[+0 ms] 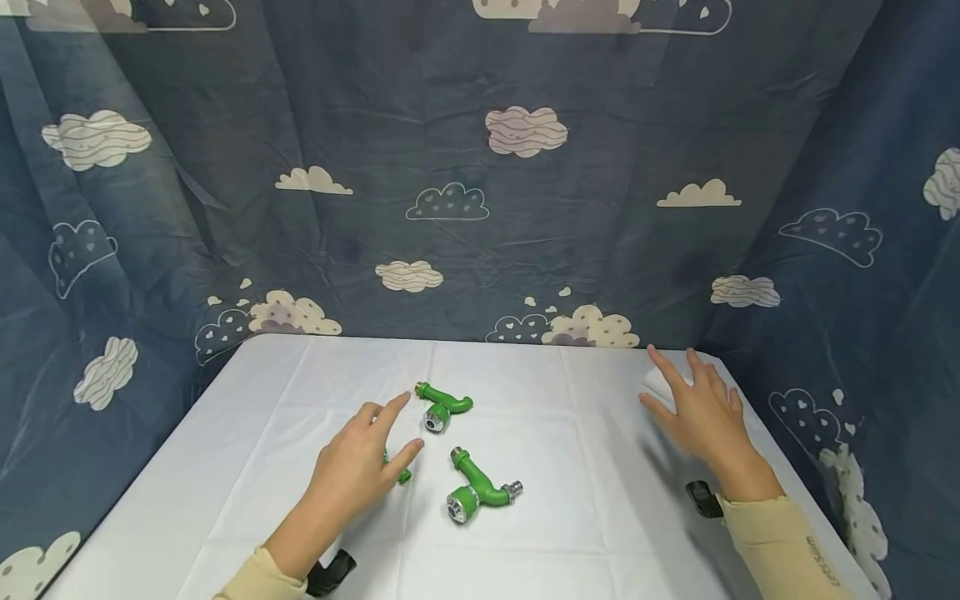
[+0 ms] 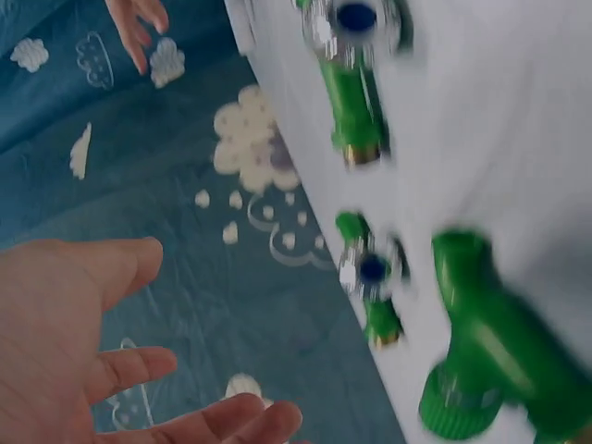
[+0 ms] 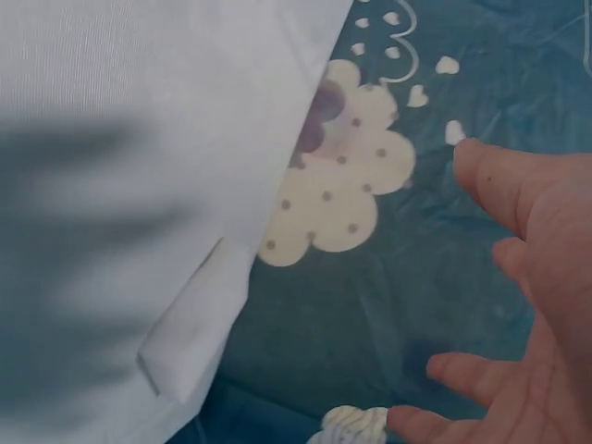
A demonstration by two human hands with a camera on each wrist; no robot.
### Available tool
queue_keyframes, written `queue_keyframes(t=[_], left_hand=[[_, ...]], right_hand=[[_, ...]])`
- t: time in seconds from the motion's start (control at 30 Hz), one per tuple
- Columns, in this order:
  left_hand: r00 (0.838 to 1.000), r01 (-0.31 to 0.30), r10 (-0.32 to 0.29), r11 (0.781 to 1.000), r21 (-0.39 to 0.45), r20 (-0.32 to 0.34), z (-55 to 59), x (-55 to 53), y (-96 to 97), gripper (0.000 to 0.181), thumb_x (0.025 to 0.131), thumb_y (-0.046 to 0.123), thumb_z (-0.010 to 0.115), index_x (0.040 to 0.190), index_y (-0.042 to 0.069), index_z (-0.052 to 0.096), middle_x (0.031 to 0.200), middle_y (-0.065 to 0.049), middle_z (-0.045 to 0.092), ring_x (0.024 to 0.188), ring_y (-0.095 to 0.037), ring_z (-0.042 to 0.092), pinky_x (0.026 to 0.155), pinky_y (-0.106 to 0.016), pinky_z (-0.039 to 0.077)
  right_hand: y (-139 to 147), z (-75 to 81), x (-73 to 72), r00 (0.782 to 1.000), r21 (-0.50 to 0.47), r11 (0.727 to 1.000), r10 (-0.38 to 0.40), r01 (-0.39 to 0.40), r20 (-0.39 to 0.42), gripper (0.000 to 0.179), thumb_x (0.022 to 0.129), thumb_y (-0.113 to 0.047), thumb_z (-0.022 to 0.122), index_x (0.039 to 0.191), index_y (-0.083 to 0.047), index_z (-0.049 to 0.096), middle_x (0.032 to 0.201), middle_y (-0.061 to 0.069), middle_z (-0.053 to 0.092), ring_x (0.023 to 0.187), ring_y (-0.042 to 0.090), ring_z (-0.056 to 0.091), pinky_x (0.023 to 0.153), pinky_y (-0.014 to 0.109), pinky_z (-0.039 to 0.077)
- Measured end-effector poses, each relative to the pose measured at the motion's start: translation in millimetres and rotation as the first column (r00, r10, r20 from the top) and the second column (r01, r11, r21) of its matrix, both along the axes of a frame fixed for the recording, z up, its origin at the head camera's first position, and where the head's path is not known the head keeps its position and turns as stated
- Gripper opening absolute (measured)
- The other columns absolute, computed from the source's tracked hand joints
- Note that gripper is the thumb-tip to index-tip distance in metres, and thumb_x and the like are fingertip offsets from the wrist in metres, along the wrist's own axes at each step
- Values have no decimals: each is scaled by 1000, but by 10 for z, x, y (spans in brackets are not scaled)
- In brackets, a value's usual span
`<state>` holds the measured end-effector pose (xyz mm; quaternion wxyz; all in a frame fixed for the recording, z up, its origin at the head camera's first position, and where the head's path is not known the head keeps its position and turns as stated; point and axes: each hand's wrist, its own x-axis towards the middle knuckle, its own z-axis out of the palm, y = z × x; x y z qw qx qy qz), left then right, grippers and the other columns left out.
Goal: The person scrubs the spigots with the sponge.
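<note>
The left hand [image 1: 356,462] reaches in from the near left side of the bench [image 1: 547,533], back upward, with forefinger and thumb stretched forward and parted. It is open and grips nothing; the forefinger tip appears beside the brass threaded end of the far green tap [image 1: 453,404]. The right hand [image 1: 701,421] hovers at the far right corner, fingers fanned wide and holding nothing, over a small white block-like thing [image 1: 657,383] that it partly hides – the right wrist view shows the fingers apart from it. Both forearms wear beige sleeves [image 1: 780,546], with a black wrist device [image 1: 703,498] below each hand.

Three green taps lie near the middle of the bench: the far one, a near green tap [image 1: 487,492] with a silver nozzle, and a third green tap [image 1: 405,477] mostly covered by the left hand in the head view. The left wrist view shows that hand clear of all three.

A creased white cloth [image 1: 255,508] covers the bench. Behind it and along both sides hangs a dark blue curtain [image 1: 600,83] – printed with pale clouds, some striped, some dotted.
</note>
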<state>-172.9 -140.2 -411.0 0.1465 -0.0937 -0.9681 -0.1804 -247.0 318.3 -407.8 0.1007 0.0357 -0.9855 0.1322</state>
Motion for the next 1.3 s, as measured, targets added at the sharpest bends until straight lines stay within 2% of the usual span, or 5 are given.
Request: queue_keyframes(t=[0.23, 0.4, 0.7, 1.03, 1.3], left_hand=[[987, 94, -101, 993, 65, 125, -202, 91, 199, 68, 94, 50, 81, 153, 25, 58, 113, -7, 70, 79, -15, 61, 59, -39, 54], [959, 200, -208, 978, 61, 192, -350, 205, 249, 70, 88, 54, 84, 146, 19, 63, 107, -4, 68, 74, -10, 54, 60, -34, 50], [916, 304, -309, 951, 59, 256, -528, 219, 416, 69, 87, 53, 86, 138, 13, 65, 107, 0, 69, 82, -13, 64, 67, -38, 58], [915, 326, -345, 938, 118, 211, -602, 142, 495, 45, 88, 29, 88, 125, 13, 70, 103, 1, 72, 86, -10, 69, 72, -34, 60], [911, 335, -355, 934, 126, 209, -636, 100, 490, 44, 88, 29, 88, 125, 13, 70, 102, 2, 74, 87, -11, 71, 74, -34, 61]], right_hand=[[98, -86, -285, 997, 21, 1000, -23, 22, 74, 80, 105, -43, 65, 171, -25, 24, 167, 44, 16, 147, 72, 23, 113, 91, 21], [191, -228, -431, 982, 18, 1000, -18, 15, 189, 78, 106, -39, 63, 170, -19, 24, 167, 45, 13, 148, 73, 21, 113, 91, 22], [407, -356, -578, 955, 39, 999, -26, 16, 295, 73, 106, -27, 63, 168, -15, 27, 167, 46, 10, 148, 77, 15, 114, 92, 19], [552, -538, -607, 962, 116, 993, -34, 3, 269, 63, 104, -17, 64, 162, -12, 41, 162, 45, 27, 141, 77, 32, 109, 90, 32], [551, -615, -665, 974, 138, 990, -49, 18, 223, 61, 100, -12, 69, 158, -12, 47, 152, 43, 38, 129, 73, 42, 101, 85, 43]])
